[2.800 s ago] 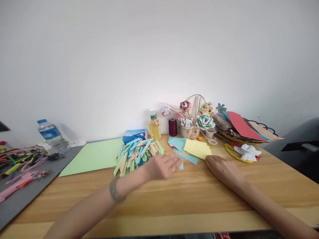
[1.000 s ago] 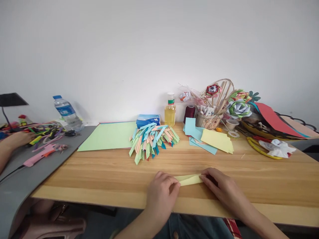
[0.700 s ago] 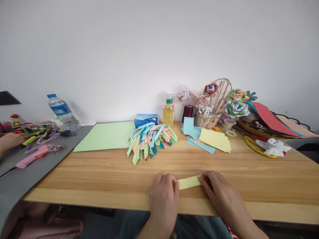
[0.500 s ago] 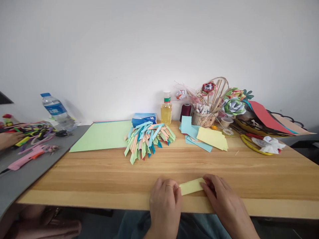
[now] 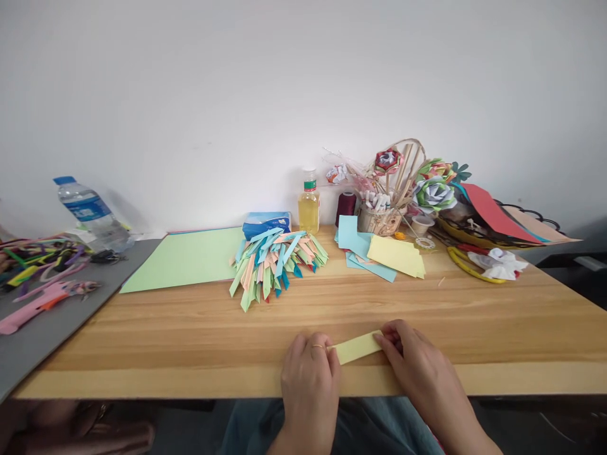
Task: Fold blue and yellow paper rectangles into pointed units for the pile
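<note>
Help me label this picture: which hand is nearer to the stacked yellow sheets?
Right. The right hand is almost straight in front of the yellow sheets, on the wearer's side; the left hand is in front too, but well off to the left.

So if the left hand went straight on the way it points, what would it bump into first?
Leaving aside the yellow paper the left hand holds, most likely the right part of the strip pile, across the table. The bottle stands behind it; depth is hard to judge from one view.
</note>
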Demonstrator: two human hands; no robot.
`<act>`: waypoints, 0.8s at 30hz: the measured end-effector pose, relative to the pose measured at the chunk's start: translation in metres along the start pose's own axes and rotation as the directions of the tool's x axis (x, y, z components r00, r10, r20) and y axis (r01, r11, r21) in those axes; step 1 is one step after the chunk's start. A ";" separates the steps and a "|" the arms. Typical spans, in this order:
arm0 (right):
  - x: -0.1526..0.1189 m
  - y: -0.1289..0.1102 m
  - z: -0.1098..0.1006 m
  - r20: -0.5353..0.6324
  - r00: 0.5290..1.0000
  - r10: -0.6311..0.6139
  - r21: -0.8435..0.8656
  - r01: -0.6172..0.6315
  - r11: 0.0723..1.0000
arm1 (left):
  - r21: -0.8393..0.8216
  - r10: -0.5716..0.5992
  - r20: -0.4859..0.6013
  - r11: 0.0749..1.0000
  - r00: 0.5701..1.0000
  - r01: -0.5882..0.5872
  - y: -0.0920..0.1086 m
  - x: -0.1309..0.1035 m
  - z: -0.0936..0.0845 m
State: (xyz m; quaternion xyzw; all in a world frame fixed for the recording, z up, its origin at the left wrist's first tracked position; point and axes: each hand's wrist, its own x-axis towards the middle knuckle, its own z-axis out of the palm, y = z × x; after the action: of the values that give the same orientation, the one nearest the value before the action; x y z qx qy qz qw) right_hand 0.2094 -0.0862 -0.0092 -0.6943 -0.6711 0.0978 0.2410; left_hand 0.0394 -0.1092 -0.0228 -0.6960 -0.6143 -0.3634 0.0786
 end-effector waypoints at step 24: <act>0.001 0.004 0.006 -0.002 1.000 -0.014 -0.002 0.014 1.000 | -0.100 0.072 0.142 0.993 0.987 -0.058 -0.002 0.000 -0.003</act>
State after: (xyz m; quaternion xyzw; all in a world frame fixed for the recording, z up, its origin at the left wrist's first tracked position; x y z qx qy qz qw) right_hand 0.2098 -0.0843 -0.0162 -0.6899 -0.6759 0.0947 0.2416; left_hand 0.0360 -0.1103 -0.0210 -0.7432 -0.5773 -0.3380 0.0121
